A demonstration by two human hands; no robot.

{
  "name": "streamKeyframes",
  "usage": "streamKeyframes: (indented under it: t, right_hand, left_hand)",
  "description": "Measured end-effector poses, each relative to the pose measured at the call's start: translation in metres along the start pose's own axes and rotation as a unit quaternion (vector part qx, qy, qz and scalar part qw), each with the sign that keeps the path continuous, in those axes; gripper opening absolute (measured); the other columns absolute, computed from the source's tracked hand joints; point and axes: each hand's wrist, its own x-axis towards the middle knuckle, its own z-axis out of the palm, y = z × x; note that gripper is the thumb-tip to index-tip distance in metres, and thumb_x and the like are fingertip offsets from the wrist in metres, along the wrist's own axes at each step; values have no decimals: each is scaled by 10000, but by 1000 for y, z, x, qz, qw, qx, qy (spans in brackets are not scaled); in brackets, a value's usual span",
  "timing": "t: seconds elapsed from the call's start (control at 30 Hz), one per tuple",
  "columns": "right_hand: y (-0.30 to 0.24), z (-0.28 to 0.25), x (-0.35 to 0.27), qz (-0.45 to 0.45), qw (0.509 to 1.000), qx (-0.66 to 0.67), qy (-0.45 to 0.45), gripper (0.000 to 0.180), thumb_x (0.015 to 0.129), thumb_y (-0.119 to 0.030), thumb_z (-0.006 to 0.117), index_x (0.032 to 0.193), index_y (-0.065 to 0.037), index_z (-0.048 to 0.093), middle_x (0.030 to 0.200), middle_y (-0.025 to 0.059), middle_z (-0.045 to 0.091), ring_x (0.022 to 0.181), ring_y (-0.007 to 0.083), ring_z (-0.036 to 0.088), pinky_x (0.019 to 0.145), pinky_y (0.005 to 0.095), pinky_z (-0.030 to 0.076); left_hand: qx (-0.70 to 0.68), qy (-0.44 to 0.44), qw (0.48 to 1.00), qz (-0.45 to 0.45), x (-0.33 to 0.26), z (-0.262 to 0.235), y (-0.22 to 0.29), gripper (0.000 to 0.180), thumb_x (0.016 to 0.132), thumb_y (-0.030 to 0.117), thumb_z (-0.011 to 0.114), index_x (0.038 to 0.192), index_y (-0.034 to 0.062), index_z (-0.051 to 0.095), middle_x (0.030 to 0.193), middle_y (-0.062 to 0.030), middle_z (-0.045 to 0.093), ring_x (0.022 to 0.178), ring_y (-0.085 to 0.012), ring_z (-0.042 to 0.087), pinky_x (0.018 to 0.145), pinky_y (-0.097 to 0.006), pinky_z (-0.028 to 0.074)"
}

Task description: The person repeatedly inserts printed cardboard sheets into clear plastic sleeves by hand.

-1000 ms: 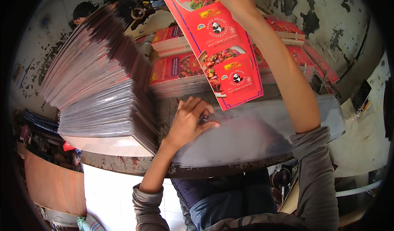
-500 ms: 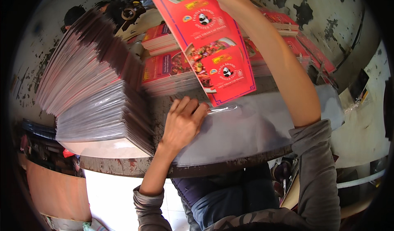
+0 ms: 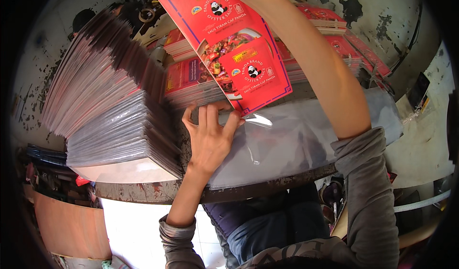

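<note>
One left hand [image 3: 209, 137] curls at the end of a clear plastic sleeve [image 3: 291, 142], grip unclear; the right hand is out of view. Seemingly unsleeved, the red printed card [image 3: 239, 54] slants lengthwise, upper left to lower right, lower end beside the sleeve. Leftward, a tall sheet pile [image 3: 110, 121] looks already sleeved.

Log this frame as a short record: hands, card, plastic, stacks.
Left hand: at the left end of the clear plastic; grip unclear
Right hand: out of view past the top edge; right forearm visible
Red card: slanting, lower corner near left thumb
Stacks: tall stack at left; red stacks behind
</note>
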Motion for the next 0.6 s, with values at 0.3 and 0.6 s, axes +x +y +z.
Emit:
streamKeyframes:
  t: [0.3, 0.6]
  right_hand:
    - [5, -6, -31, 14, 990, -86, -109, 321, 853, -217, 529, 794, 92, 590, 737, 288, 597, 738, 424, 607, 681, 485, 468]
    - [66, -85, -42, -97, 962, -147, -208, 320, 904, -332, 538, 812, -26, 530, 677, 65, 604, 613, 129, 568, 577, 278, 432]
  left_hand:
    - [-92, -32, 994, -55, -5, 10, -3, 157, 837, 195, 601, 798, 88, 493, 568, -41, 521, 512, -221, 538, 579, -361, 414]
    - [-42, -13, 995, -93, -3, 8, -1, 168, 842, 199, 606, 791, 92, 488, 525, -46, 510, 437, -228, 518, 418, -339, 411]
